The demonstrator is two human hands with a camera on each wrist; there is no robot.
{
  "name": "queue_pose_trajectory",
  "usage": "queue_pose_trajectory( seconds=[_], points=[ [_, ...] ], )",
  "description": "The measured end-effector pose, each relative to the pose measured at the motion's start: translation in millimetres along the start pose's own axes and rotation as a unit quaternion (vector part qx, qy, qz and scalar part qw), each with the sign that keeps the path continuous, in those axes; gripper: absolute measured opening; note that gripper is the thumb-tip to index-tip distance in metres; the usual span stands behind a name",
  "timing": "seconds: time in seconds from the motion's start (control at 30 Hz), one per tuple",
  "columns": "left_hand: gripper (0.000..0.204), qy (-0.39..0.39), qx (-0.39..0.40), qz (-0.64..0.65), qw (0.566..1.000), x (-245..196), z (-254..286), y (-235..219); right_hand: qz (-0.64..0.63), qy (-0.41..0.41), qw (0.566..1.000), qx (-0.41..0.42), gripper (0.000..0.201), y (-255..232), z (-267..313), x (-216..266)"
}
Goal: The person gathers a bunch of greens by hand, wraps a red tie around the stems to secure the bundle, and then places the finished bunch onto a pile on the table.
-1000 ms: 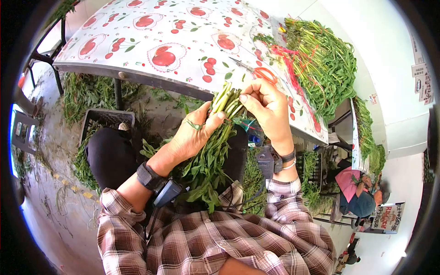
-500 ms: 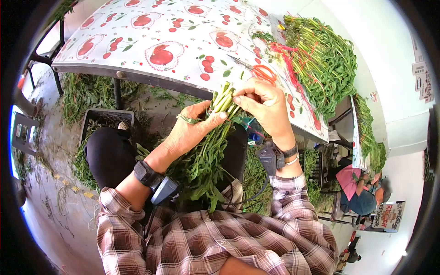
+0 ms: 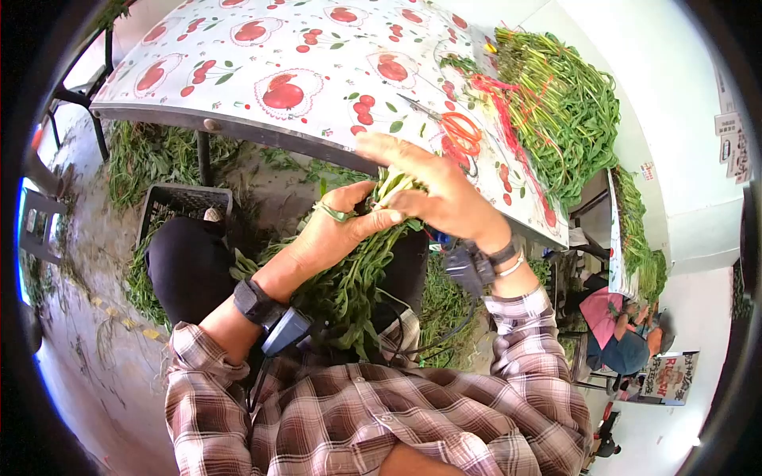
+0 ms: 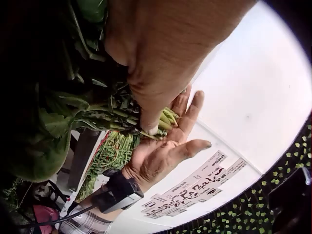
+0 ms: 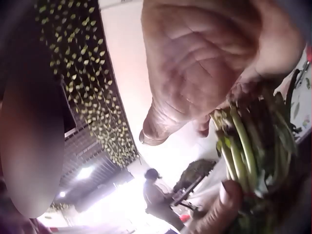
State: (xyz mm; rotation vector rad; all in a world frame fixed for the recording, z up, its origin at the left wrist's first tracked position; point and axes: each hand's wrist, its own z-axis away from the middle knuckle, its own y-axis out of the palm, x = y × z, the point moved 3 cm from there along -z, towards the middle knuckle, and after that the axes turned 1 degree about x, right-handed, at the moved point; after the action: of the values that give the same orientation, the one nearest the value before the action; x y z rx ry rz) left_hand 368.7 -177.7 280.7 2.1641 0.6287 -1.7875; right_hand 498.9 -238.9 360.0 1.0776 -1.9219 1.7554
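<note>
My left hand [image 3: 329, 234] grips a bunch of leafy greens [image 3: 353, 293] over my lap. Its thumb lies across the stems, and the leaves hang down toward my shirt. The pale cut stem ends [image 5: 239, 151] point up toward the table. Fingers straight and spread, my right hand [image 3: 452, 198] has its palm up against those stem ends. In the left wrist view the palm of the right hand [image 4: 156, 158] faces the bunch, its thumb standing out to the side. A green leaf is caught on the back of my left hand.
A table with a fruit-print cloth [image 3: 238, 67] stands in front. On it lie orange-handled scissors [image 3: 460, 131], red string [image 3: 508, 119] and a big heap of greens [image 3: 571, 111]. A black crate [image 3: 190, 205] and loose greens are on the floor. Another person [image 3: 615, 333] sits at the right.
My right hand has gone from pinching at the stem ends to straight fingers with the palm against them. The left hand keeps its grip on the bunch nearly in place.
</note>
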Motion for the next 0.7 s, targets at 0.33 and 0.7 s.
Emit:
queue_pose_trajectory(
  seconds=[0.33, 0.7],
  points=[
    [0.055, 0.020, -0.027, 0.151, 0.988, 7, -3, 0, 0.058, 0.015, 0.998, -0.006, 0.075, 4, -2, -1],
    [0.040, 0.024, -0.041, 0.057, 0.997, -10, -5, -11, -0.316, 0.078, 0.935, -0.142, 0.096, 1, 10, -16]
  ],
)
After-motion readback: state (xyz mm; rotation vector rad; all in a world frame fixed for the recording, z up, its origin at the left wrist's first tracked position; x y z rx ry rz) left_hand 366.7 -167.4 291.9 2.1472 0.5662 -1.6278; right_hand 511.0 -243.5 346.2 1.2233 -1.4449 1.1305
